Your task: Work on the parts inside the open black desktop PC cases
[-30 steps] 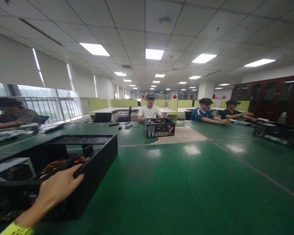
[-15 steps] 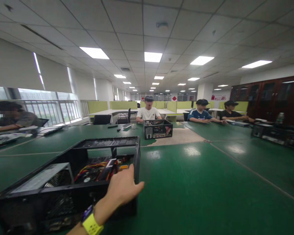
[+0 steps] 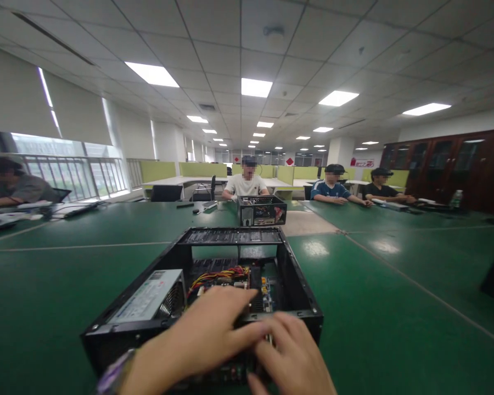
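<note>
Much of the near end of the open computer case [image 3: 230,274] is hidden behind both hands, and the wrists are cut off by the bottom edge. Black and lidless, it lies flat on the green table [image 3: 395,307], long axis running straight away from the camera, a grey power supply [image 3: 148,296] at its near left and coloured wires [image 3: 218,274] inside. Left hand [image 3: 201,340] lies spread over the near rim; right hand [image 3: 292,356] is blurred, fingers loosely bent beside it
</note>
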The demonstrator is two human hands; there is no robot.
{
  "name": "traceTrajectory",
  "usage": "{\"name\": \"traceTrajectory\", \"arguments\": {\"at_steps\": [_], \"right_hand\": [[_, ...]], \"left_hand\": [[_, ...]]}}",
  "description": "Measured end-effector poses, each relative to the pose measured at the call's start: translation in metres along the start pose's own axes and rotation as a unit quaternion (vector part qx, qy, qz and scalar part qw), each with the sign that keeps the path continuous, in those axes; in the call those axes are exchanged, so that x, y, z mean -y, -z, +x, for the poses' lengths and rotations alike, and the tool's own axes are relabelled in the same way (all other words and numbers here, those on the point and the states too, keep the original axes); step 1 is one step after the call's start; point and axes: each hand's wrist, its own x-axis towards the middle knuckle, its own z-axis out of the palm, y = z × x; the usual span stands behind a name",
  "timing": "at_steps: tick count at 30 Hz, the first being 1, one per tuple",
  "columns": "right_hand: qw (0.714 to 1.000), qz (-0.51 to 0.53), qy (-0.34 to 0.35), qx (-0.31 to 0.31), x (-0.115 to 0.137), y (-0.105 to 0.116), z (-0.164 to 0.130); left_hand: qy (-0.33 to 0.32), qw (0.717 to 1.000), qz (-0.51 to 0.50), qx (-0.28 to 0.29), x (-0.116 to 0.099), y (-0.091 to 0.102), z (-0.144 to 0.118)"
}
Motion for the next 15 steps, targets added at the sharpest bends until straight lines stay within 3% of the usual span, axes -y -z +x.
{"name": "traceTrajectory", "arguments": {"at_steps": [3, 5, 7, 10, 15], "right_hand": [[0.995, -0.064, -0.057, 0.054, -0.017, 0.006, 0.021], [0.985, -0.102, -0.091, 0.106, -0.022, 0.008, 0.03], [0.98, -0.109, -0.108, 0.124, -0.023, 0.011, 0.033], [0.979, -0.097, -0.113, 0.136, -0.021, 0.021, 0.025], [0.975, -0.05, -0.091, 0.198, -0.036, 0.045, -0.035]], "left_hand": [[0.102, 0.994, 0.031, 0.024, 0.063, 0.006, -0.043], [0.145, 0.987, 0.065, 0.004, 0.082, 0.001, -0.057], [0.16, 0.983, 0.094, -0.012, 0.081, -0.006, -0.06], [0.143, 0.985, 0.098, 0.01, 0.059, -0.009, -0.056], [0.081, 0.995, 0.042, 0.034, 0.029, -0.024, -0.078]]}}
